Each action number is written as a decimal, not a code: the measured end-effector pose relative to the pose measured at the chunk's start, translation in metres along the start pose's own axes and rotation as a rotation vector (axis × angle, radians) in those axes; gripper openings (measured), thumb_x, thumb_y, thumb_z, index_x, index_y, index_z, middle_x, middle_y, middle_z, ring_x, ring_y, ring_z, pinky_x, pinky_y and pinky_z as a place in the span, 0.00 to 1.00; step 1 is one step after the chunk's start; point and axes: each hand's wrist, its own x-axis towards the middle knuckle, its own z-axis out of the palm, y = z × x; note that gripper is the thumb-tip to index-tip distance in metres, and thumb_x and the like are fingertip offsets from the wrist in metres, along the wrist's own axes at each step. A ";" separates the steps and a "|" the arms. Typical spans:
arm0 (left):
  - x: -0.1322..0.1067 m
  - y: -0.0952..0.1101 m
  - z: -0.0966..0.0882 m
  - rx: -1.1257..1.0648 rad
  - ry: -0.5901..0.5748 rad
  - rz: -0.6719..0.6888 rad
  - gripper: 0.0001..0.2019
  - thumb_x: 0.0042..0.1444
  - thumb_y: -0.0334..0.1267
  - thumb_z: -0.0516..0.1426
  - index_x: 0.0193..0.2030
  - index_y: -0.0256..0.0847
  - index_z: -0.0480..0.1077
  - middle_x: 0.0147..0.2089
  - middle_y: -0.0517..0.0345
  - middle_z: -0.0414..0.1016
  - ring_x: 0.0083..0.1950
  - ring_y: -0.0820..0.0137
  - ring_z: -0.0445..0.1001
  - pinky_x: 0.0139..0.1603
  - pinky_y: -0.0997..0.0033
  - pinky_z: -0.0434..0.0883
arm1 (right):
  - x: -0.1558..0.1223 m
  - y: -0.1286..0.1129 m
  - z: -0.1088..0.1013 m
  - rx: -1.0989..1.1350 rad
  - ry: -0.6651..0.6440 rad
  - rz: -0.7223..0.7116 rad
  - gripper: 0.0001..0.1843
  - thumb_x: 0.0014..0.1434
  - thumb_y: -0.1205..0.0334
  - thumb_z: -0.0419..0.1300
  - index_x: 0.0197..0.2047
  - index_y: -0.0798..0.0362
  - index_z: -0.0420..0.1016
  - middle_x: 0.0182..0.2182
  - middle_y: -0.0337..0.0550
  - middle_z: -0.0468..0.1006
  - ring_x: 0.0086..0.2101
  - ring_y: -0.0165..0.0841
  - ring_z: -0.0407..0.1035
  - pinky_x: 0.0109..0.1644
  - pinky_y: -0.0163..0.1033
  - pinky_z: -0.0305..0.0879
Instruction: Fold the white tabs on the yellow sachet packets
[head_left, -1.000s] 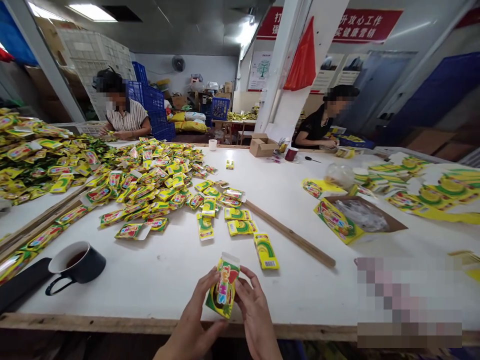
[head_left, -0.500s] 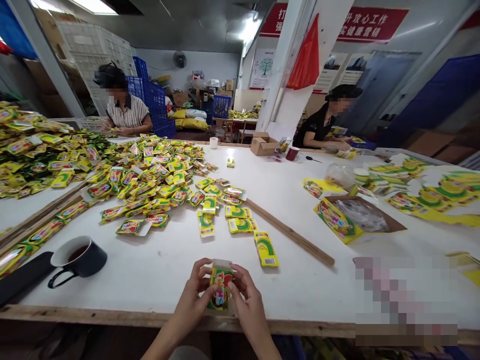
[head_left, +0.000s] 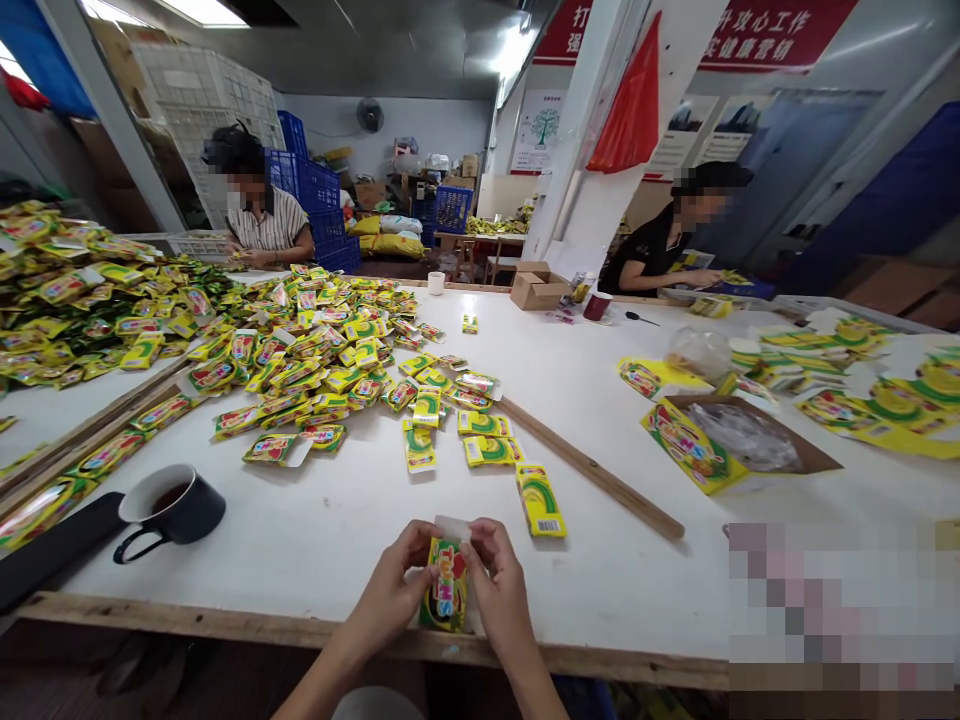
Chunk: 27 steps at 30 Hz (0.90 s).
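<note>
Both my hands hold one small yellow and green carton [head_left: 444, 592] upright over the near edge of the white table [head_left: 315, 540]. My left hand [head_left: 391, 592] grips its left side and my right hand [head_left: 501, 590] grips its right side. The fingertips of both pinch the white top flap, which is bent over. A flat carton [head_left: 540, 500] of the same kind lies just beyond my right hand. Several more lie spread across the table [head_left: 315, 370] toward the left.
A dark mug [head_left: 174, 508] with a dark drink stands at the near left beside a black flat object [head_left: 52, 548]. A wooden strip [head_left: 592, 468] lies diagonally in the middle. An open box [head_left: 742, 440] sits at right. Two seated people [head_left: 259, 215] [head_left: 675, 240] work at the far side.
The carton has come lower and closer to the table edge. Its white top flap, upright a second ago, is now bent over under my fingertips.
</note>
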 end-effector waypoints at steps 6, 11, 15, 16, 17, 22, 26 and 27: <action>-0.003 -0.001 0.003 0.103 0.071 0.058 0.21 0.61 0.35 0.54 0.61 0.46 0.59 0.59 0.47 0.68 0.55 0.61 0.72 0.56 0.56 0.69 | -0.001 -0.005 -0.002 -0.076 -0.040 -0.005 0.14 0.60 0.53 0.60 0.45 0.52 0.75 0.38 0.44 0.80 0.39 0.37 0.74 0.44 0.36 0.69; -0.004 0.002 0.005 0.252 0.209 0.100 0.09 0.60 0.40 0.55 0.45 0.42 0.72 0.48 0.49 0.76 0.51 0.60 0.74 0.52 0.60 0.71 | -0.006 -0.015 0.000 -0.166 -0.100 -0.065 0.12 0.58 0.55 0.62 0.42 0.51 0.79 0.44 0.46 0.79 0.44 0.40 0.72 0.45 0.38 0.69; -0.003 0.008 0.008 0.263 0.265 0.085 0.08 0.60 0.40 0.55 0.40 0.41 0.73 0.40 0.52 0.78 0.43 0.62 0.76 0.45 0.64 0.72 | -0.007 -0.020 0.005 -0.202 -0.080 -0.073 0.12 0.61 0.54 0.58 0.39 0.52 0.78 0.38 0.46 0.80 0.38 0.38 0.73 0.42 0.37 0.68; -0.003 0.008 0.009 0.269 0.274 0.083 0.08 0.59 0.40 0.56 0.40 0.41 0.73 0.39 0.53 0.78 0.42 0.62 0.76 0.44 0.64 0.72 | -0.007 -0.021 0.005 -0.216 -0.069 -0.067 0.12 0.61 0.54 0.58 0.37 0.52 0.78 0.36 0.45 0.80 0.36 0.38 0.73 0.40 0.37 0.68; -0.002 0.009 0.009 0.275 0.286 0.077 0.07 0.59 0.40 0.56 0.39 0.41 0.74 0.38 0.53 0.78 0.40 0.63 0.76 0.43 0.65 0.72 | -0.005 -0.022 0.006 -0.231 -0.060 -0.062 0.13 0.62 0.53 0.58 0.36 0.53 0.78 0.34 0.45 0.80 0.35 0.37 0.73 0.39 0.36 0.68; 0.005 0.010 0.012 0.264 0.348 0.022 0.07 0.56 0.40 0.58 0.34 0.40 0.73 0.32 0.56 0.77 0.34 0.65 0.74 0.37 0.68 0.70 | 0.001 -0.025 0.005 -0.306 -0.069 -0.076 0.15 0.61 0.51 0.57 0.34 0.52 0.77 0.30 0.43 0.79 0.31 0.36 0.71 0.34 0.35 0.65; 0.009 0.008 0.013 0.208 0.363 -0.005 0.06 0.54 0.39 0.58 0.32 0.39 0.72 0.30 0.57 0.76 0.32 0.67 0.72 0.35 0.70 0.69 | 0.003 -0.027 0.004 -0.380 -0.110 -0.136 0.13 0.63 0.55 0.54 0.35 0.51 0.77 0.31 0.44 0.79 0.32 0.36 0.71 0.37 0.36 0.65; 0.009 0.008 0.013 0.200 0.361 -0.010 0.06 0.54 0.38 0.58 0.32 0.39 0.72 0.30 0.58 0.76 0.32 0.67 0.72 0.35 0.70 0.69 | 0.004 -0.027 0.004 -0.398 -0.119 -0.149 0.13 0.64 0.56 0.53 0.35 0.51 0.76 0.32 0.44 0.79 0.33 0.36 0.72 0.37 0.36 0.65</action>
